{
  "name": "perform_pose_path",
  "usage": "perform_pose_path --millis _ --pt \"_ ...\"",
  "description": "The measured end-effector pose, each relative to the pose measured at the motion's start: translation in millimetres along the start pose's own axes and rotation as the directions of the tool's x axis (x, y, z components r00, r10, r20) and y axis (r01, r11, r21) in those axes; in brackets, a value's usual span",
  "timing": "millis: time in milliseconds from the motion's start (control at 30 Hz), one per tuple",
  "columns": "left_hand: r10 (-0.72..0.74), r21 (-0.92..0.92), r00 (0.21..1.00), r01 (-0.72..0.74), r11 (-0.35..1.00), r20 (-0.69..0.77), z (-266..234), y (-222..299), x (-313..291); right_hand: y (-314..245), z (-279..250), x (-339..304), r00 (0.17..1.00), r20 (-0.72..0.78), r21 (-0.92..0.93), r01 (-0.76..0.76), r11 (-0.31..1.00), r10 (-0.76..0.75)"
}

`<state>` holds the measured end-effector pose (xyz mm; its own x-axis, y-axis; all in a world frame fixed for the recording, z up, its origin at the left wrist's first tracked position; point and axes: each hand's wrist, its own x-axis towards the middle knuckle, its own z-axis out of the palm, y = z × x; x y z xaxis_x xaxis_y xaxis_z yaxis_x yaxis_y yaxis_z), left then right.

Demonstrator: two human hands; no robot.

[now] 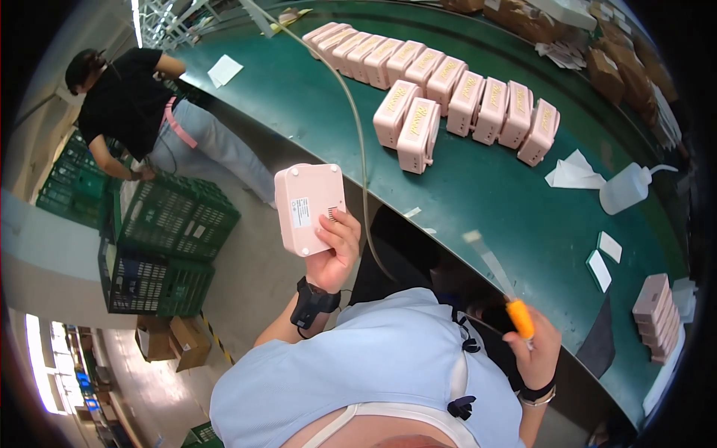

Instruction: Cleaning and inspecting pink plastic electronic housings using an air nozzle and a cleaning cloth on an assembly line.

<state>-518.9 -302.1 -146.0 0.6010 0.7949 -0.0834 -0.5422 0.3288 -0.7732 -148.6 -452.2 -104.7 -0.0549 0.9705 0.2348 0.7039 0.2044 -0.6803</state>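
Observation:
My left hand (pixel 340 243) is closed on a pale pink boxy device (pixel 314 205), held up beside the table edge. Its underside shows, with small round feet, a white label and a slotted vent. In my right hand (pixel 539 351) is an orange-handled tool (pixel 520 319), low over the table's near edge. Its pale, thin front part is smeared by motion, so its kind cannot be told. Ahead of my hands, two pink devices (pixel 419 136) stand on edge before a long row of similar devices (pixel 467 103) with gold lettering.
A hose (pixel 358 127) hangs across the green table (pixel 478 198). White paper (pixel 575 172), a squeeze bottle (pixel 626 188), small cards (pixel 599 270) and stacked pink parts (pixel 657 317) lie at the right. A person (pixel 127 112) stands at the left by green crates (pixel 179 216). Cardboard boxes (pixel 173 340) sit on the floor.

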Motion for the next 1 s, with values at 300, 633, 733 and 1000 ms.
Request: perform_pose_path --millis 300,633,733,1000 --pt "-0.276 0.252 0.955 0.296 0.921 -0.113 -23.2 -31.0 53.3 101.6 48.1 -116.2 0.153 -0.883 0.381 -0.317 0.869 0.443" --pt "-0.507 0.130 0.794 0.572 0.810 -0.334 -56.8 -53.9 103.2 114.4 72.8 -114.1 0.431 -0.294 0.398 -0.756 0.520 0.853" --pt "-0.540 0.095 0.745 0.617 0.782 -0.392 -69.6 -58.1 114.2 77.3 57.9 -81.2 0.829 0.069 0.447 -0.523 0.726 0.555" --pt "-0.458 0.186 0.680 0.652 0.735 -0.573 -98.3 -75.7 120.4 -26.4 30.3 71.0 0.966 -0.109 -0.125 0.218 0.968 -0.232"
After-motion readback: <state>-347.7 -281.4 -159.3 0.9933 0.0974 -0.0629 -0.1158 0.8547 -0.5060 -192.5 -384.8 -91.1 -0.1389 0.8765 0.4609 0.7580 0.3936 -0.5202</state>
